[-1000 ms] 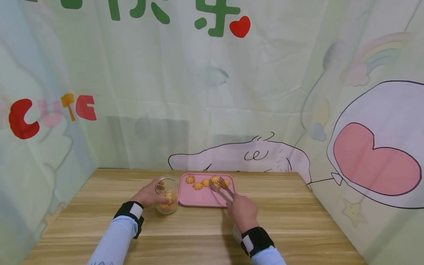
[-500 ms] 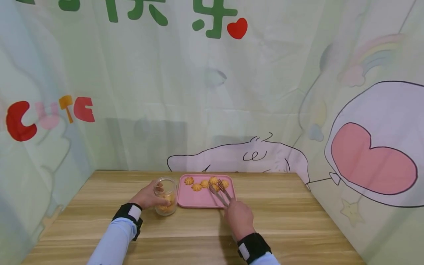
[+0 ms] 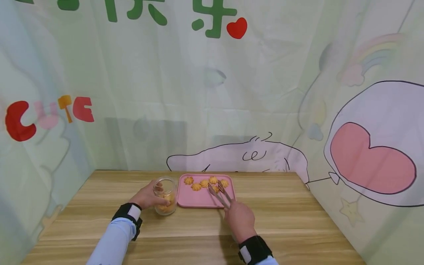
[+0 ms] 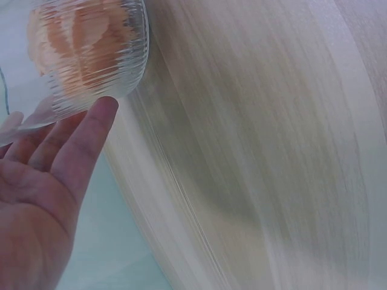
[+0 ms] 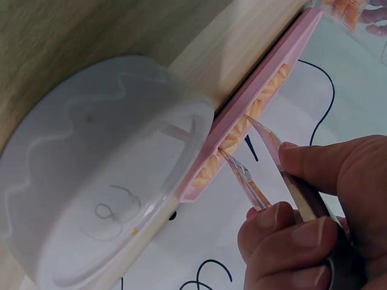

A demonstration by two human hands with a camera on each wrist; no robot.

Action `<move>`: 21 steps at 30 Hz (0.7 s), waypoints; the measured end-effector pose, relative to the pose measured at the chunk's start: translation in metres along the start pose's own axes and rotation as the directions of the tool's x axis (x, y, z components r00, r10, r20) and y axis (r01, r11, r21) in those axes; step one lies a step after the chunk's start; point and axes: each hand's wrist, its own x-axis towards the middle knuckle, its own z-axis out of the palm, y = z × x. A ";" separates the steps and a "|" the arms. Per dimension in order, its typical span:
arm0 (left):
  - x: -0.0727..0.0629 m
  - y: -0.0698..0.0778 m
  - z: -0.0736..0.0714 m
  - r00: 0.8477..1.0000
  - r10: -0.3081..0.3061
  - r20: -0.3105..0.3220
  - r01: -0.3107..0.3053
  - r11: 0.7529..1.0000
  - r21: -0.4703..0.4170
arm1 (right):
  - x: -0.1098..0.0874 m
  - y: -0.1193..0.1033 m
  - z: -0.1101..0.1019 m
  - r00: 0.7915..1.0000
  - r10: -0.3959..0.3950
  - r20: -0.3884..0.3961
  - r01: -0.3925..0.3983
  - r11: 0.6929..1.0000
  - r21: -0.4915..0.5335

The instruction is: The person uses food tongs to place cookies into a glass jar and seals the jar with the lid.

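Observation:
My left hand (image 3: 147, 195) grips a clear glass jar (image 3: 166, 187) by its side, thumb in front. Pale golden cookies fill its lower part; in the left wrist view the ribbed jar (image 4: 136, 66) shows them through its wall. With my right hand (image 3: 241, 219) I hold metal tongs (image 3: 221, 198), arms apart, tips down at the cookies on a pink tray (image 3: 195, 200). Several flower-shaped cookies (image 3: 196, 187) lie along its back half. One cookie (image 3: 215, 188) sits between the tong tips; whether they touch it I cannot tell. The right wrist view shows the tongs (image 5: 296, 187) too.
A white, round, dish-like thing with a wavy pattern (image 5: 91, 163) stands on the table near my right wrist; the head view hides it behind my hand. The wooden table (image 3: 285, 206) ends at a printed cloth backdrop (image 3: 142, 84) behind and at both sides.
The tongs and right hand have shifted slightly left over the tray, with the tips still among the same cookies. My left hand and the jar stay in place; the head view has tilted a little.

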 end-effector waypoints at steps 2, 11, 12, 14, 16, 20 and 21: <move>0.000 -0.001 0.000 1.000 -0.002 0.001 0.002 1.000 -0.002 | -0.001 0.000 0.000 1.000 0.000 -0.011 0.000 1.000 0.009; 0.001 0.000 0.000 1.000 -0.009 -0.008 0.009 1.000 -0.010 | -0.002 0.003 -0.007 0.999 0.048 0.012 -0.049 0.997 0.054; 0.000 0.001 0.000 1.000 -0.010 -0.009 0.010 1.000 -0.013 | -0.001 0.004 -0.008 0.998 0.061 0.032 -0.062 0.996 0.057; 0.000 0.001 0.000 1.000 -0.009 -0.009 0.009 1.000 -0.013 | 0.002 0.006 -0.009 0.996 0.074 0.058 -0.078 0.995 0.063; -0.001 0.001 0.000 1.000 -0.003 -0.009 0.003 1.000 -0.006 | 0.005 0.007 -0.011 0.993 0.084 0.082 -0.090 0.993 0.072; 0.001 -0.002 0.001 1.000 -0.003 -0.009 0.003 1.000 -0.008 | 0.007 0.009 -0.012 0.994 0.071 0.085 -0.079 0.993 0.092; 0.001 -0.002 0.001 1.000 -0.004 -0.008 0.004 1.000 -0.007 | 0.007 0.009 -0.011 0.995 0.065 0.078 -0.073 0.993 0.096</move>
